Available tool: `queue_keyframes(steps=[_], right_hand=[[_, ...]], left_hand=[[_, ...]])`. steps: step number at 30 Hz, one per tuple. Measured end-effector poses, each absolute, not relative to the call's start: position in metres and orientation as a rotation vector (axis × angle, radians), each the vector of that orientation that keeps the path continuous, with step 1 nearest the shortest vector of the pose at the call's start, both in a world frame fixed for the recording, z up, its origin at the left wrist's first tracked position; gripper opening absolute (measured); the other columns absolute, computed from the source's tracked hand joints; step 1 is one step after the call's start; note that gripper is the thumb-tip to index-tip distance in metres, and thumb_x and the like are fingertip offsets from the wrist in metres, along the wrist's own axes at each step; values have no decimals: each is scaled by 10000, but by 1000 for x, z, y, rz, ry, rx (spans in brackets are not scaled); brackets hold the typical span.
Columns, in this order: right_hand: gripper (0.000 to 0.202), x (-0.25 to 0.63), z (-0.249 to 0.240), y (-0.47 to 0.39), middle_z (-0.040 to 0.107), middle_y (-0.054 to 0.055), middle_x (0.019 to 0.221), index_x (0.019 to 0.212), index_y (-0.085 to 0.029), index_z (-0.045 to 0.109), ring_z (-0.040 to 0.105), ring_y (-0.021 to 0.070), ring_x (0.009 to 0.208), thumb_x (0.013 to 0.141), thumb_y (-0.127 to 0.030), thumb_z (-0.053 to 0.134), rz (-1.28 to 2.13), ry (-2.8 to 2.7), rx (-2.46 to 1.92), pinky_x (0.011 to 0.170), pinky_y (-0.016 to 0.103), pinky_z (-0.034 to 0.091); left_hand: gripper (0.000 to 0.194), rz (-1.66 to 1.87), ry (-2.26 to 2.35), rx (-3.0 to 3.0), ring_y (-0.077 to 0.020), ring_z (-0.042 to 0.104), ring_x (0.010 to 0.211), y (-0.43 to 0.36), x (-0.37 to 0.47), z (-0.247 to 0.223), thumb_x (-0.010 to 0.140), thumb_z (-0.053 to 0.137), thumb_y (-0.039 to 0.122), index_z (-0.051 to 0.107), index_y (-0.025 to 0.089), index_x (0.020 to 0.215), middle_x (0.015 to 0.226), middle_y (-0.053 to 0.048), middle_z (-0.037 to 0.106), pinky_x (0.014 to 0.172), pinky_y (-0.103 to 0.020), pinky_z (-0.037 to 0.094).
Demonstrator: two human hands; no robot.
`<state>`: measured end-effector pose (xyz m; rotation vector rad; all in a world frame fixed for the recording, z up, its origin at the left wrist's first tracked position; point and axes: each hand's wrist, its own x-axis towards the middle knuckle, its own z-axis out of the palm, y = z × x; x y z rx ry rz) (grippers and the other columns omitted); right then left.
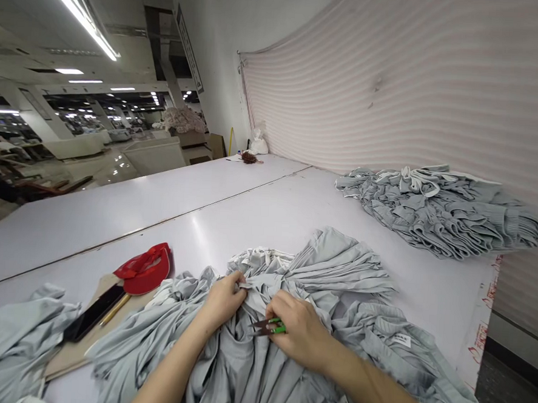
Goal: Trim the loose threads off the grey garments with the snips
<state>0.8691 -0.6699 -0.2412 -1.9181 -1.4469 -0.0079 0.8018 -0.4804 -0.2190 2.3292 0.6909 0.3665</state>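
A heap of light grey garments (310, 277) lies on the white table (167, 219) right in front of me. My left hand (222, 299) pinches a fold of the top grey garment near its white collar edge. My right hand (300, 328) rests on the same garment and holds small green-handled thread snips (268, 327), blades pointing left toward my left hand. The two hands are a few centimetres apart.
A second stack of grey garments (442, 209) sits at the far right by the striped wall. A red visor (144, 270), a black phone (92, 313) and a pencil (115, 309) lie on a brown board at left. More grey cloth (9, 337) lies far left.
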Motion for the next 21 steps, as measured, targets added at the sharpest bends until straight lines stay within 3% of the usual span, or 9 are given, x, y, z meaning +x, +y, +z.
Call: queue_keyframes(steps=[4,7,10,15,21], right_hand=[[225,861,-236,-673,609,36,883,842,-207,536,544,177,720,704,-30,523,-62,-1623,-1881,639,280,387],[254,855,-229,-672,653,11,888,888,-215,575,591,168,746,720,-26,551,188,-1606,-1758,660,263,421],[157,855,-221,-666,673,2,867,881,-219,636,626,171,778,771,-108,649,337,-1389,-1721,666,256,440],[229,856,-216,-649,678,30,939,1057,-237,690,635,183,805,829,-261,699,159,-1305,-1759,702,293,447],[152,848,-220,-636,717,34,931,1011,-230,709,648,189,822,871,-261,657,-37,-1374,-1807,750,321,444]], left_hand=[[88,565,826,2177,-166,444,534,-482,772,-225,725,531,277,468,244,673,536,64,445,601,-275,329],[178,538,700,1661,-163,515,600,-493,756,-225,720,599,381,523,222,700,594,53,511,606,-268,392],[242,477,650,1265,-194,603,707,-507,748,-221,636,718,356,615,196,786,670,28,617,641,-277,453],[302,478,616,1122,-241,655,884,-521,742,-216,620,780,333,688,187,867,841,-22,717,755,-310,511],[263,486,584,1115,-258,661,940,-524,740,-219,632,770,338,701,190,839,891,-29,733,805,-337,527]])
